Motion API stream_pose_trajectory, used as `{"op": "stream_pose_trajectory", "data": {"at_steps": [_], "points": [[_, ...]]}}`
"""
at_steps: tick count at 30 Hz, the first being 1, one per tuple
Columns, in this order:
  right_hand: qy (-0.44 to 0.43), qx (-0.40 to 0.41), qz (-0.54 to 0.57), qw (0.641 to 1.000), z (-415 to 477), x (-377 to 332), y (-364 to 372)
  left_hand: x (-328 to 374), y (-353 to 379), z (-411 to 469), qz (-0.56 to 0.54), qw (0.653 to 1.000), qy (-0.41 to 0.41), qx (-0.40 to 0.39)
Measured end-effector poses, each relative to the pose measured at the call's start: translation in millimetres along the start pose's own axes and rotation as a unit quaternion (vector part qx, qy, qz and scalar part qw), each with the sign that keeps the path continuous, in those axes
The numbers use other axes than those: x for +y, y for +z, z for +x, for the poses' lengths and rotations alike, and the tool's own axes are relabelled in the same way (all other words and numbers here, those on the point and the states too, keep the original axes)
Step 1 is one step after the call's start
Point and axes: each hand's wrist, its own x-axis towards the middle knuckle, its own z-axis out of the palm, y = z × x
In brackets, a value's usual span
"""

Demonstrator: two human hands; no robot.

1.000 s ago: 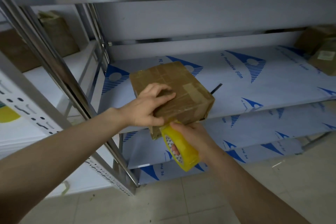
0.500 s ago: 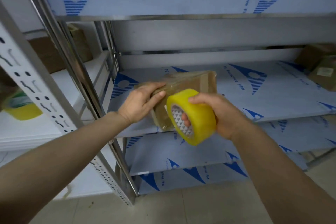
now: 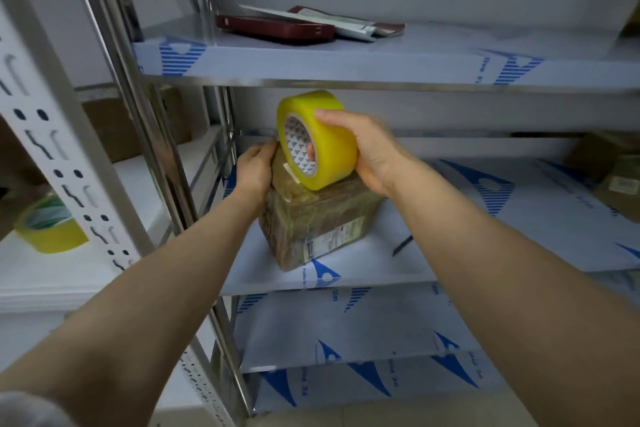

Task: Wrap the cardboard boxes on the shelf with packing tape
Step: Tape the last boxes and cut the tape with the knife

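Note:
A brown cardboard box (image 3: 311,222), glossy with tape and bearing a white label, sits near the front left of the middle shelf (image 3: 450,253). My left hand (image 3: 254,170) grips the box's upper far-left corner. My right hand (image 3: 367,149) holds a yellow roll of packing tape (image 3: 322,146) just above the box top, thumb over the roll and fingers through its core. A short strip of tape runs from the roll down to the box.
A steel upright (image 3: 152,156) stands left of the box. The shelf above (image 3: 346,62) carries a dark red flat case (image 3: 273,28) and papers. More cardboard boxes (image 3: 613,180) sit far right. A second yellow tape roll (image 3: 48,229) lies on the left rack.
The box went from tilted off the shelf edge to resting on the shelf. My right hand carried the roll from under the box, up its front, to above its top. The view tilted up.

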Motion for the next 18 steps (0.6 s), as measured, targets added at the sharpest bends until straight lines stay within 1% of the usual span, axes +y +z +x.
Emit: {"op": "stream_pose_trajectory", "data": {"at_steps": [5, 13, 18], "points": [[-0.006, 0.019, -0.060, 0.998, -10, -20, 5, 1, 2, 10, 0.023, 0.999, -0.008, 0.040], [0.036, 0.034, -0.114, 0.992, -51, -15, -20, 2, 7, 10, 0.064, 0.998, 0.000, 0.022], [0.064, 0.052, -0.091, 0.992, -74, 26, -29, 3, 9, 3, 0.070, 0.997, -0.003, -0.011]]}}
